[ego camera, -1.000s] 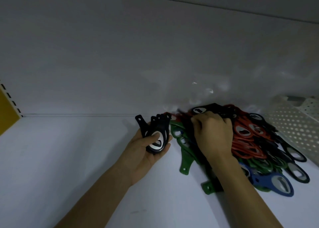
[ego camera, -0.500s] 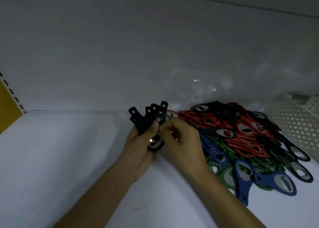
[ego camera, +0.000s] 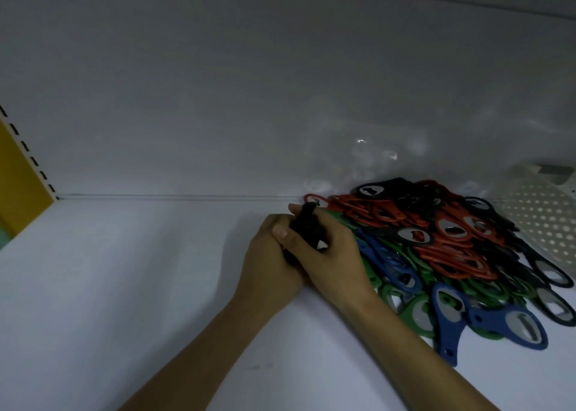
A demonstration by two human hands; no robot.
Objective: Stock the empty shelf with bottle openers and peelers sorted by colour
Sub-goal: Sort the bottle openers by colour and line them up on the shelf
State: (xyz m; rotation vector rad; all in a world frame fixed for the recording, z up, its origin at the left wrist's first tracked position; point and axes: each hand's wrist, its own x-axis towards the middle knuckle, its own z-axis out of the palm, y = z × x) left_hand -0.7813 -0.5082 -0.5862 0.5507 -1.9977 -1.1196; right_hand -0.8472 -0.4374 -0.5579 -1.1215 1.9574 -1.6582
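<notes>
Nearest me, two bare forearms reach in from about six o'clock over the white shelf [ego camera: 124, 286]. There the left hand [ego camera: 265, 267] and right hand [ego camera: 333, 264] press together, both curled tight round a small stack of black bottle openers [ego camera: 307, 223] — only its dark top pokes out between the fingers. Just beside the hands at three o'clock, the mixed heap of bottle openers [ego camera: 452, 242] sprawls on the shelf — blue and green nearest, red and black behind. Beyond it a perforated white divider [ego camera: 542, 223] stands at two o'clock, a yellow side panel [ego camera: 18, 177] at nine, and the grey back wall [ego camera: 218, 99] behind everything.
</notes>
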